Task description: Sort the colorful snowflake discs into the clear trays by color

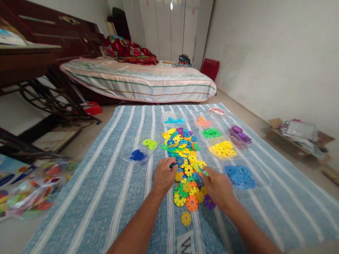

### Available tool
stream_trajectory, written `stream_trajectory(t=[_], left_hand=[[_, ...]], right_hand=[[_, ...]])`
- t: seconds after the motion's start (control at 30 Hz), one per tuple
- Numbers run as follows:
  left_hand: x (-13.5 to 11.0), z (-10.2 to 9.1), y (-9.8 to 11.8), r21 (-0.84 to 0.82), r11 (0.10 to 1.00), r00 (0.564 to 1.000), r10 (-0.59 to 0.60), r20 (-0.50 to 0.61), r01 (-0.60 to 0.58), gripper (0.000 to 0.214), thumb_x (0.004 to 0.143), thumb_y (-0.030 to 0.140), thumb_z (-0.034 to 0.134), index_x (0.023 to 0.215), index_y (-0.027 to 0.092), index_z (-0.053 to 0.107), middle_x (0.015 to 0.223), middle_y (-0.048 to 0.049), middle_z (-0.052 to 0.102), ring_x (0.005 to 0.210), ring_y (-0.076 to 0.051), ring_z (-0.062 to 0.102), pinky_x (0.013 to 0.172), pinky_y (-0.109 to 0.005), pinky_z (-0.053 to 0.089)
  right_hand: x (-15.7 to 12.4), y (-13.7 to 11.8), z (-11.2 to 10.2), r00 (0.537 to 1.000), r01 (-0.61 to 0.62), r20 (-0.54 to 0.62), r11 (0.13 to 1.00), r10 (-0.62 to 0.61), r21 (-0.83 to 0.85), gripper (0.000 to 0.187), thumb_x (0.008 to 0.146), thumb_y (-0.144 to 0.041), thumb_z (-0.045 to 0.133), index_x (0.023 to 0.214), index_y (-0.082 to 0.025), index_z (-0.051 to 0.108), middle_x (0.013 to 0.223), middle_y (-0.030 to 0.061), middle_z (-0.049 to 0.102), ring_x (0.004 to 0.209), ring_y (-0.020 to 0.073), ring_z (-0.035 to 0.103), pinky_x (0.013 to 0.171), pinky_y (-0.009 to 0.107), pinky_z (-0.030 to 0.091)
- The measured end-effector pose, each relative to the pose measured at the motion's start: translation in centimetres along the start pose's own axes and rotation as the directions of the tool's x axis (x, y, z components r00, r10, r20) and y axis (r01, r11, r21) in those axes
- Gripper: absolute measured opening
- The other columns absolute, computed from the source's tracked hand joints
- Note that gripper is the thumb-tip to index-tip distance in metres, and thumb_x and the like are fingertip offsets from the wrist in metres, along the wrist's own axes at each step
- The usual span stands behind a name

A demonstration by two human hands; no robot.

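Observation:
A mixed pile of notched plastic interlocking discs (188,170) in yellow, blue, green, orange and purple lies between my hands. My left hand (164,175), at the pile's left edge, is closed with a blue interlocking disc (173,164) between thumb and fingers. On the other side, my right hand (219,187) pinches what looks like a green interlocking disc (205,173), partly hidden by the fingers. A purple disc (209,201) lies under my right wrist. Nearest to me, one yellow disc (186,218) rests apart from the pile.
Clear tubs with sorted discs stand around the pile: blue (240,177), yellow (222,149), green (211,133), purple (241,135), orange (203,122), light blue (174,121). Left, another tub (127,157) holds dark blue and lime discs. A bed (148,83) stands beyond the striped cloth (106,176).

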State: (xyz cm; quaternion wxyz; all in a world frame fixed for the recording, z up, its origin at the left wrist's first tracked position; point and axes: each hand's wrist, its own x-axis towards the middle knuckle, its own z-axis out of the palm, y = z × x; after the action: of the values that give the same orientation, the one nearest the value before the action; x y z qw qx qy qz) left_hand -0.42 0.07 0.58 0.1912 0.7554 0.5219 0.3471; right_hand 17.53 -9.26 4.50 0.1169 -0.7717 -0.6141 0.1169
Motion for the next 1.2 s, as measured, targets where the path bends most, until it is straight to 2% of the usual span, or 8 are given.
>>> stream_trajectory(t=[0.13,0.27,0.5,0.63,0.77,0.97,1.1,1.2], left_hand=[[0.0,0.0,-0.1,-0.007,1.000,1.000,0.007,-0.006,-0.007,0.011,0.074,0.022,0.053,0.079,0.022,0.062,0.096,-0.0033,0.068,0.097,-0.020,0.059,0.091,-0.035,0.045],[-0.1,0.2,-0.3,-0.016,1.000,1.000,0.002,-0.023,-0.002,0.010,0.074,0.021,0.053,0.077,0.022,0.062,0.095,-0.0038,0.068,0.097,-0.020,0.058,0.090,-0.036,0.045],[-0.1,0.3,-0.4,-0.024,1.000,1.000,-0.002,-0.015,0.002,0.011,0.074,0.019,0.053,0.079,0.022,0.062,0.096,-0.0034,0.068,0.097,-0.020,0.058,0.089,-0.036,0.045],[-0.1,0.3,-0.2,-0.031,0.999,1.000,-0.010,-0.017,0.010,0.010,0.074,0.019,0.054,0.078,0.022,0.062,0.095,-0.0036,0.068,0.096,-0.020,0.058,0.090,-0.036,0.045],[-0.2,0.3,-0.2,-0.043,0.999,1.000,-0.007,-0.013,0.007,0.010,0.074,0.018,0.054,0.079,0.022,0.062,0.095,-0.0032,0.068,0.096,-0.020,0.058,0.090,-0.037,0.045],[-0.1,0.2,-0.1,-0.046,0.999,1.000,-0.010,-0.013,0.010,0.010,0.073,0.018,0.054,0.078,0.022,0.062,0.095,-0.0032,0.068,0.096,-0.020,0.058,0.090,-0.037,0.045],[-0.1,0.2,0.0,-0.043,0.999,1.000,-0.008,-0.017,0.007,0.010,0.073,0.018,0.055,0.077,0.023,0.062,0.094,-0.0033,0.068,0.095,-0.020,0.058,0.088,-0.036,0.046],[-0.2,0.1,0.1,-0.044,0.999,1.000,-0.015,-0.015,0.015,0.010,0.072,0.018,0.055,0.077,0.022,0.062,0.094,-0.0035,0.068,0.094,-0.020,0.058,0.088,-0.036,0.046]], right_hand=[[1.6,-1.6,-0.5,0.990,-0.096,0.084,0.970,0.118,-0.225,0.042,0.089,-0.026,0.035,0.129,-0.013,0.043,0.084,0.0134,0.070,0.077,0.0246,0.066,0.063,0.031,0.046],[2.8,-2.0,-0.1,0.978,-0.128,0.127,0.955,0.167,-0.268,0.035,0.089,-0.018,0.029,0.116,-0.010,0.050,0.086,0.0175,0.068,0.081,0.0257,0.067,0.065,0.034,0.048],[3.1,-1.6,1.0,0.980,-0.099,0.131,0.933,0.152,-0.347,0.033,0.087,-0.010,0.026,0.101,-0.010,0.056,0.083,0.0181,0.068,0.079,0.0259,0.068,0.064,0.032,0.049],[2.4,-1.9,0.4,0.988,-0.061,0.108,0.926,0.108,-0.371,0.031,0.087,-0.010,0.028,0.096,-0.011,0.057,0.079,0.0175,0.068,0.074,0.0262,0.068,0.060,0.032,0.048],[2.5,-1.7,-2.2,0.996,-0.057,0.037,0.906,0.079,-0.419,0.028,0.089,-0.015,0.031,0.095,-0.014,0.059,0.072,0.0146,0.068,0.068,0.0250,0.068,0.057,0.030,0.047],[4.3,-0.1,-6.1,0.944,-0.311,-0.241,0.856,0.227,-0.412,0.038,0.092,-0.027,0.028,0.117,-0.015,0.054,0.073,0.0155,0.067,0.067,0.0266,0.067,0.058,0.033,0.046],[4.0,-1.0,-4.7,0.992,-0.125,-0.051,0.921,0.114,-0.370,0.038,0.091,-0.033,0.033,0.120,-0.019,0.053,0.080,0.0130,0.069,0.076,0.0254,0.067,0.065,0.032,0.046],[3.8,-2.5,-2.9,0.995,-0.006,0.091,0.954,0.035,-0.299,0.037,0.091,-0.036,0.035,0.118,-0.020,0.054,0.085,0.0130,0.069,0.081,0.0247,0.066,0.068,0.032,0.046]])
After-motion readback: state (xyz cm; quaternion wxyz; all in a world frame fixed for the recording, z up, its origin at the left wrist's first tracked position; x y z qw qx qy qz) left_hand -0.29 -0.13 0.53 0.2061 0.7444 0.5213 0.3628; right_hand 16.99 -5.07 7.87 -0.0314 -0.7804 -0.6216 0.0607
